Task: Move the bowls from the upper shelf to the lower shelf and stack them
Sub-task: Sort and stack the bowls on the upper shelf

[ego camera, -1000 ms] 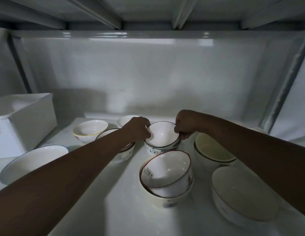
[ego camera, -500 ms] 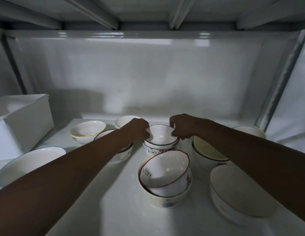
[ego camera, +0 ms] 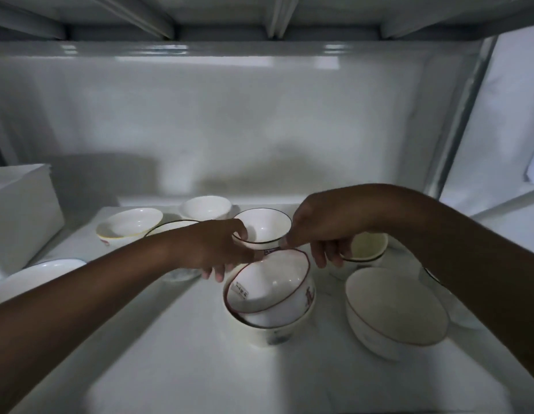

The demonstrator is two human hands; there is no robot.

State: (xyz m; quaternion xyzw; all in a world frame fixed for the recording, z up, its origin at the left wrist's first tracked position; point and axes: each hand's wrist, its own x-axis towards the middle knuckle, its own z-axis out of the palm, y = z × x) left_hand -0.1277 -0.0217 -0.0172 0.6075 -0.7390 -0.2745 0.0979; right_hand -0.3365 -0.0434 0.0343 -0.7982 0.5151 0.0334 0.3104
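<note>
1. My left hand (ego camera: 213,248) and my right hand (ego camera: 316,231) pinch opposite sides of the dark-rimmed bowl (ego camera: 264,227); the left thumb hooks over its near-left rim, the right thumb and forefinger close on its right rim; my remaining fingers hang curled and loose below.
2. That bowl sits at the middle of the shelf (ego camera: 176,339), just behind the red-rimmed bowl (ego camera: 268,283); its base is hidden by my hands, so I cannot tell whether it rests on another bowl or is lifted clear.
3. The red-rimmed bowl lies tilted inside a cream bowl (ego camera: 271,334); a small label shows inside its wall, the print too small to read.
4. My left forearm covers most of a dark-rimmed bowl (ego camera: 170,227) behind it; only an arc of rim shows.
5. A shallow bowl (ego camera: 130,224) and a small white bowl (ego camera: 206,206) stand at the back left.
6. My right wrist hides part of the yellowish bowl (ego camera: 368,246); a wide bowl (ego camera: 394,312) stands near right.
7. At the left, a large plate-like bowl (ego camera: 36,279) is partly covered by my arm, and a white box (ego camera: 21,210) runs out of view.
8. The light is dim; patterns on the bowls' outsides are hard to make out.
</note>
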